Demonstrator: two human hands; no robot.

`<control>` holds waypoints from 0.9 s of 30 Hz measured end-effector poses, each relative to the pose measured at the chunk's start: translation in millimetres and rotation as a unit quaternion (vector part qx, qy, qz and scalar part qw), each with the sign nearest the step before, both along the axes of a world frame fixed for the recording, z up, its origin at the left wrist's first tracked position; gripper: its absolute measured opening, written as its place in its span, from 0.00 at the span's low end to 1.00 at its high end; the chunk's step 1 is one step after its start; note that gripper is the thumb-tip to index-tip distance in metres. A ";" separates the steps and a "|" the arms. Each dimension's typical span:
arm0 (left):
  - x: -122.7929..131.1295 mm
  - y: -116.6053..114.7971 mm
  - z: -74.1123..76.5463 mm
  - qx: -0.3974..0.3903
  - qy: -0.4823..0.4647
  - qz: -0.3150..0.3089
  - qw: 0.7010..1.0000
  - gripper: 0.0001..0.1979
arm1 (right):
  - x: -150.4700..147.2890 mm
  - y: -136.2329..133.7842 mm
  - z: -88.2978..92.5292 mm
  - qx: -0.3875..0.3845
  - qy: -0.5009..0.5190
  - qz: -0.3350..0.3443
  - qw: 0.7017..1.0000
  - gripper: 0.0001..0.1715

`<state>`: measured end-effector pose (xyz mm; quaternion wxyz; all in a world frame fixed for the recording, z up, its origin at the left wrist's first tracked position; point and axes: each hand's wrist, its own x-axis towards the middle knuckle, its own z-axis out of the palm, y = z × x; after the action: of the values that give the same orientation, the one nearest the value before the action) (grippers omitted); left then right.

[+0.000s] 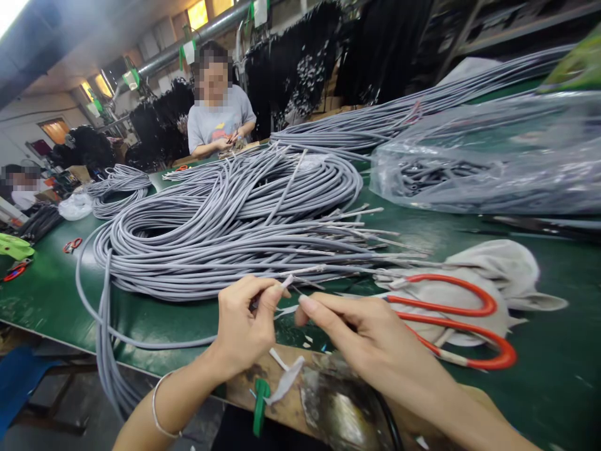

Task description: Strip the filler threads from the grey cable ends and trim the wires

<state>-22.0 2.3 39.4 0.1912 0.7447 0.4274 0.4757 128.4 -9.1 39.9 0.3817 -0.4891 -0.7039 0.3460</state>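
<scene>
My left hand [244,326] is closed in a pinch on the end of a grey cable [287,280], with white strands showing at its tip. My right hand [357,332] is just to the right of it, fingers drawn together near the same cable end; what they hold is too small to make out. Both hands hover over the near edge of the green table [56,294]. A big coil of grey cables [225,225] lies right behind the hands, its stripped ends fanning out to the right. Orange-handled scissors [464,332] rest on a grey cloth [493,275] beside my right hand.
A clear plastic bag of cables [493,156] sits at the right rear. More cable bundles [119,188] lie further back. A person in a grey shirt [218,119] works at the far side. Small red scissors [72,245] lie at the left. A green clip [260,404] hangs at the table edge.
</scene>
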 end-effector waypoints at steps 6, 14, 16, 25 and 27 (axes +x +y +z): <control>0.4 -1.1 0.2 0.017 0.011 -0.009 1.000 0.11 | 0.8 -0.1 -2.0 0.000 -0.001 0.014 1.000 0.29; -0.7 -1.7 -0.4 -0.029 -0.006 -0.004 1.000 0.12 | -0.9 -1.2 0.0 0.020 0.019 0.001 1.000 0.28; -0.3 -2.2 -0.7 -0.027 -0.005 -0.012 1.000 0.12 | -0.7 -1.4 0.5 0.011 0.020 0.008 1.000 0.28; 2.5 -2.8 -0.3 0.056 0.014 0.017 0.998 0.10 | -0.5 -0.2 1.1 -0.039 0.041 0.029 0.998 0.29; 2.7 -2.9 -0.5 0.056 0.017 0.014 0.998 0.11 | -1.1 0.2 1.1 -0.037 0.043 0.029 0.998 0.29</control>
<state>-19.3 -0.6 39.0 0.1353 0.7558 0.4139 0.4891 127.3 -8.9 40.9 0.3833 -0.4670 -0.6873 0.4034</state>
